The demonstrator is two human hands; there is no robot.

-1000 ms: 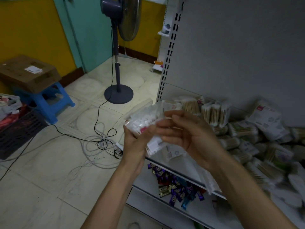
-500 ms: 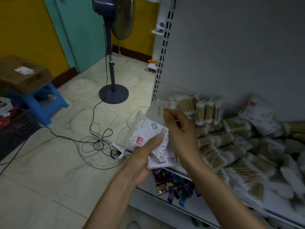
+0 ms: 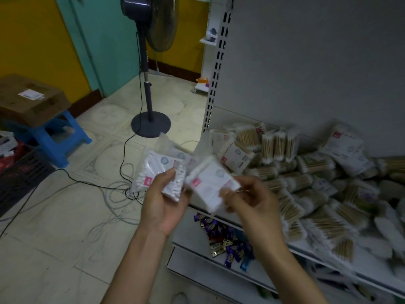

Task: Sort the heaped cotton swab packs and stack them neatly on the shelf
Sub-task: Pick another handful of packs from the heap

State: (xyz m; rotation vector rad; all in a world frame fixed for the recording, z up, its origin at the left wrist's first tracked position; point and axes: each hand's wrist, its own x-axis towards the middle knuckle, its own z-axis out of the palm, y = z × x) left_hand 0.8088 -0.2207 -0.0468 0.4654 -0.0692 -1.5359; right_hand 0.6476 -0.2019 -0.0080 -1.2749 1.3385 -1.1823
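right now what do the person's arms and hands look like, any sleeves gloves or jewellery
Both arms are bare as far as the picture reaches: the left forearm and right forearm show no sleeve or cuff. The left hand and right hand wear no gloves, and no watch, bracelet or ring shows. The right hand is slightly blurred, so a thin ring there cannot be ruled out.

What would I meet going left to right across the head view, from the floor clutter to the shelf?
Box → fan → left hand holding packs → right hand pinching one pack → heap.
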